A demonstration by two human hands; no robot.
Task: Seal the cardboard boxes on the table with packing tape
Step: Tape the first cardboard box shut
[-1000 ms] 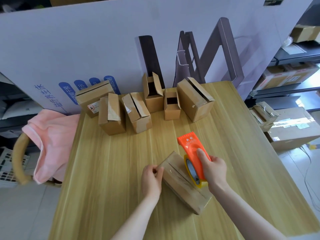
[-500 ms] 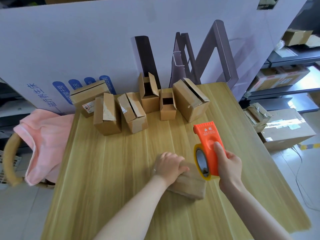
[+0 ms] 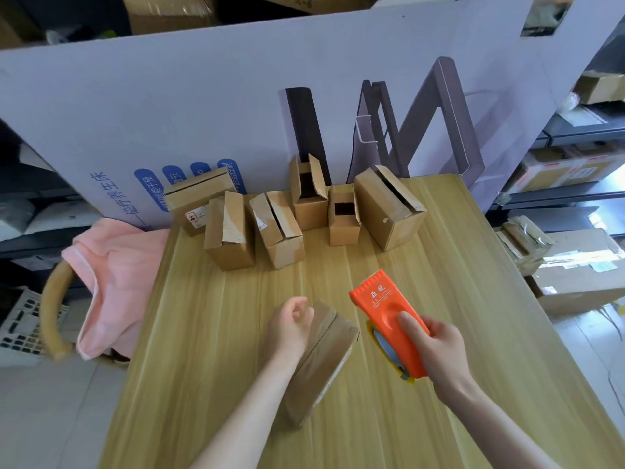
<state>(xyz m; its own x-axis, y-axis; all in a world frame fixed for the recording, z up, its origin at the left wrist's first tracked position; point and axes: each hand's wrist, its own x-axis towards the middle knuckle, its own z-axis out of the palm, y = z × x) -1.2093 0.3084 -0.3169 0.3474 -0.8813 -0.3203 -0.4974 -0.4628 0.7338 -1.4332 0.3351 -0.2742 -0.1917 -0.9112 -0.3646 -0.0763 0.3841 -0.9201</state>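
Near the front of the table (image 3: 189, 333), a closed cardboard box (image 3: 326, 360) lies with the left hand (image 3: 289, 330) against its left side, fingers loosely curled and grasping nothing. Just right of it, the right hand (image 3: 439, 350) has its fingers wrapped round an orange tape dispenser (image 3: 382, 309). Six more boxes (image 3: 230, 235) stand in a row along the table's far edge.

Both forearms bare, coming in from the bottom edge and converging over the table (image 3: 203, 333). Near one, the left hand (image 3: 290, 328): back turned up, fingers (image 3: 300, 305) loosely curled and holding nothing, its inner side lying along the left face of a cardboard box (image 3: 324, 360); actual contact unclear. Opposite, the right hand (image 3: 439, 350) grips the rear of an orange tape dispenser (image 3: 382, 309), thumb (image 3: 411, 324) laid flat along its top, the other fingers underneath, out of sight. Wrist roughly in line with the forearm.
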